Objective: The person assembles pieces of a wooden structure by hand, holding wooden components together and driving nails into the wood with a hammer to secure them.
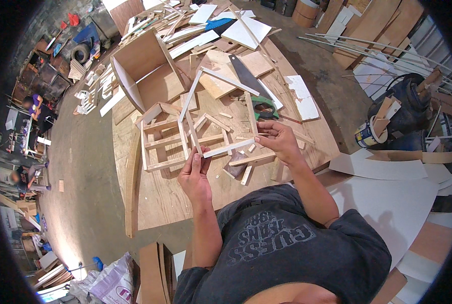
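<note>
Both of my hands hold a house-shaped frame of thin wood strips [229,148] above the workbench. My left hand [195,178] pinches its near left corner between thumb and fingers. At the near right corner, the fingertips of my right hand [280,143] close on the frame. Just left of it stands a slatted wooden frame structure [166,164] made of similar strips. Beyond my right hand lies a handsaw [244,76] with a green handle, partly behind the held frame. Several wood offcuts [256,159] rest under and beside the held frame.
The plywood workbench [157,210] carries an open wooden box [152,76] at the far left and a heap of strips and white panels [246,31] at the back. White boards [383,197] lean close on my right, near a bucket of offcuts [371,133]. Two people sit far left.
</note>
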Motion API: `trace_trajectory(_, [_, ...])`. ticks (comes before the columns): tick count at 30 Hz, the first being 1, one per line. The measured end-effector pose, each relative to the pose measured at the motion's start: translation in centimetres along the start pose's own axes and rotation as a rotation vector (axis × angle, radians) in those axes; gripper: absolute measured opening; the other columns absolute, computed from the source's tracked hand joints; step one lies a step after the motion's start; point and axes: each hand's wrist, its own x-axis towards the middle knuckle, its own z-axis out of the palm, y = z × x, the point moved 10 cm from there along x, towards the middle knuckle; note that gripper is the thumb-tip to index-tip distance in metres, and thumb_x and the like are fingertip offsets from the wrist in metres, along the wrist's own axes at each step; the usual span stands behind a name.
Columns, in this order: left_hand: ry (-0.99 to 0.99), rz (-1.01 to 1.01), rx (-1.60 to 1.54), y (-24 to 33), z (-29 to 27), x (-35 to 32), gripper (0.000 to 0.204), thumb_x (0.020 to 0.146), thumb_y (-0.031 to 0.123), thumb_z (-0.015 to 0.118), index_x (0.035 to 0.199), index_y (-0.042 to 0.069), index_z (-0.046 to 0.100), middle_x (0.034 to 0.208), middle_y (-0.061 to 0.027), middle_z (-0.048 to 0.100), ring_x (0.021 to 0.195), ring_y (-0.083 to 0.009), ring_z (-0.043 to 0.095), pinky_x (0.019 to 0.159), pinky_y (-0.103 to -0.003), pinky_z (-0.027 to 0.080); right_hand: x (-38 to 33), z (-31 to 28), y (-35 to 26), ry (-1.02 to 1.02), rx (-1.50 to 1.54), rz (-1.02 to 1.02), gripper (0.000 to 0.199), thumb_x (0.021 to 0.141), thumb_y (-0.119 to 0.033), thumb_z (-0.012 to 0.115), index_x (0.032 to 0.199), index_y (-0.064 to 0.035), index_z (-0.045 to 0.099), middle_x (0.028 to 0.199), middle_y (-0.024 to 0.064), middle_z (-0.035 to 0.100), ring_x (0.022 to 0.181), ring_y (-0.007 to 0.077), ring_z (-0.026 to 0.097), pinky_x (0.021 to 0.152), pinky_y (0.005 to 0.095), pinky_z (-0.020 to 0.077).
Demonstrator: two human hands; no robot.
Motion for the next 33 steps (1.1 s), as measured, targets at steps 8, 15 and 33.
trace_trajectory(8, [-0.032,0.009,-0.021,-0.1,0.4,0.0,0.035,0.1,-0.007,0.057,0.134,-0.015,0.057,0.125,-0.0246,0.068,0.117,-0.0333,0.069,0.101,-0.039,0.06,0.4,-0.2,-0.1,0.016,-0.043,-0.032,0.044,0.085,0.004,0.08,0.126,0.0052,0.066,0.118,0.0152,0.072,0.106,0.0171,0.069,0.093,0.0281,0.0575])
trace_trajectory(15, [-0.031,0.004,-0.059,-0.2,0.6,0.1,0.039,0.097,-0.01,0.059,0.136,-0.015,0.055,0.126,-0.0246,0.067,0.119,-0.0328,0.067,0.104,-0.04,0.058,0.5,0.0,-0.2,0.017,-0.03,-0.035,0.043,0.085,0.004,0.08,0.125,0.0051,0.066,0.116,0.0146,0.073,0.105,0.0164,0.069,0.092,0.0283,0.0572])
trace_trajectory(33, [0.051,-0.02,0.062,-0.1,0.8,0.1,0.037,0.097,-0.006,0.063,0.132,-0.015,0.057,0.122,-0.0222,0.07,0.114,-0.03,0.07,0.103,-0.037,0.06,-0.1,-0.7,0.0,0.019,-0.127,0.028,0.045,0.083,-0.003,0.085,0.124,0.0041,0.068,0.117,0.0113,0.074,0.106,0.0161,0.069,0.092,0.0282,0.0572])
